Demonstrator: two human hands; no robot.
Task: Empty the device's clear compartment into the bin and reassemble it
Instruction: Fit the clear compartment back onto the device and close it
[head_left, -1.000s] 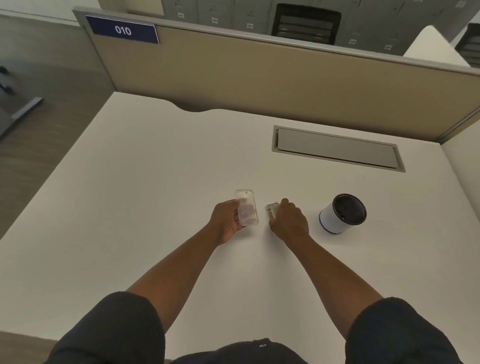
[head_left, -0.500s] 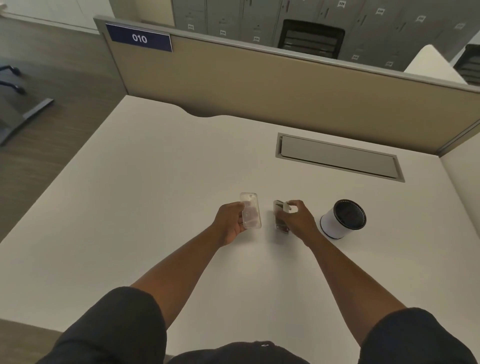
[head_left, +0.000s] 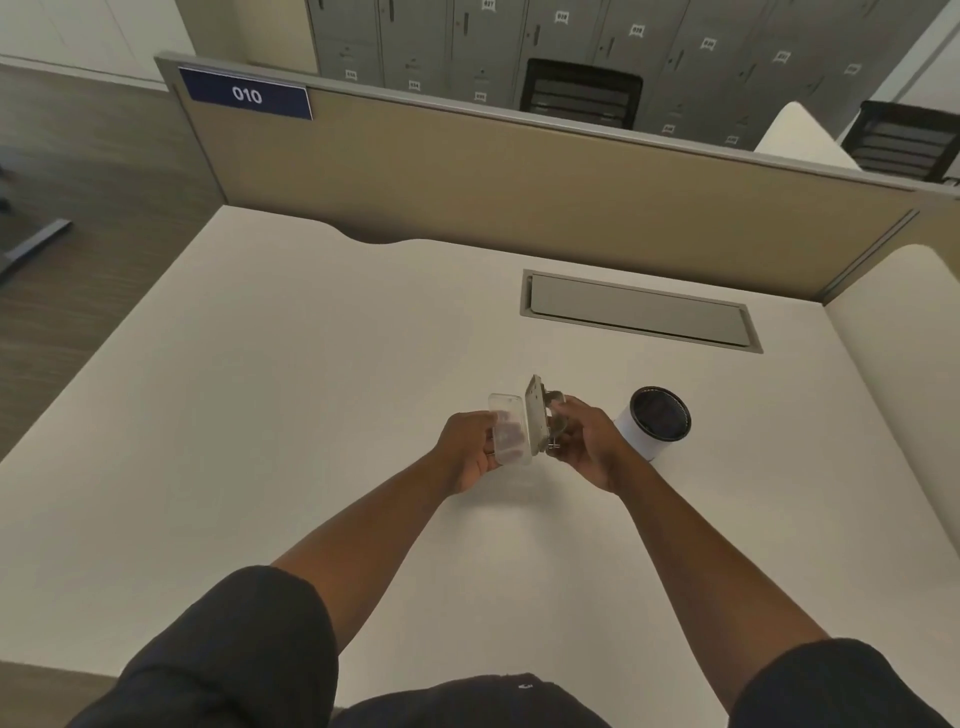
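Note:
My left hand (head_left: 465, 449) grips a clear plastic compartment (head_left: 510, 434) with a little dark debris inside, held above the white desk (head_left: 260, 415). My right hand (head_left: 584, 441) holds the device's metal body (head_left: 537, 421), a flat grey plate with small levers, tilted upright. The plate's edge touches the right side of the clear compartment. A small white bin (head_left: 652, 423) with a dark inside stands on the desk just right of my right hand.
A grey cable hatch (head_left: 639, 312) is set into the desk behind the hands. A tan partition (head_left: 519, 182) with a "010" sign closes the far edge. Another desk surface (head_left: 904, 364) adjoins on the right.
My right hand has lifted the metal body off the desk and brought it left against the clear compartment. Both hands have risen slightly and moved closer together.

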